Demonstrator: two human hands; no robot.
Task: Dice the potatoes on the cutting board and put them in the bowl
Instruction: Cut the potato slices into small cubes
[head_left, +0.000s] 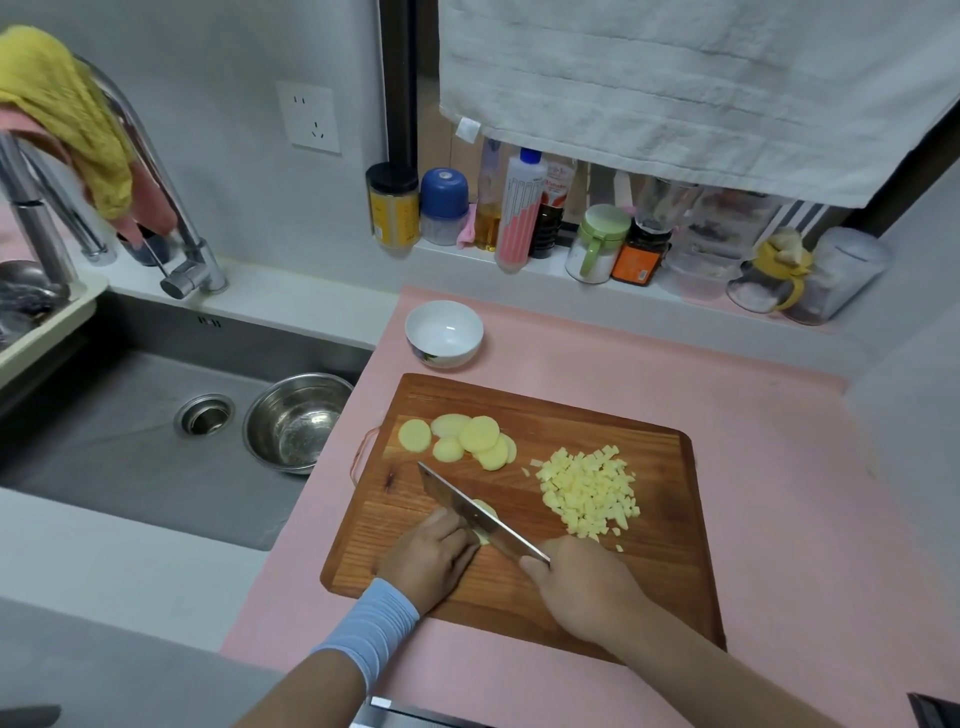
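Observation:
A wooden cutting board (654, 561) lies on a pink mat. Several round potato slices (470, 439) lie at its far left. A heap of small potato dice (589, 491) sits at the right. My right hand (587, 587) grips the handle of a cleaver (467, 506), whose blade stands over a potato piece (484, 508) near the board's front left. My left hand (428, 556) holds that piece down with curled fingers, right against the blade. An empty white bowl (444, 332) stands on the mat beyond the board.
A grey sink (130, 415) at the left holds a steel bowl (296, 421); a tap (171, 244) draped with cloths stands behind it. Jars and bottles (519, 218) line the back ledge under a hanging white towel (675, 88).

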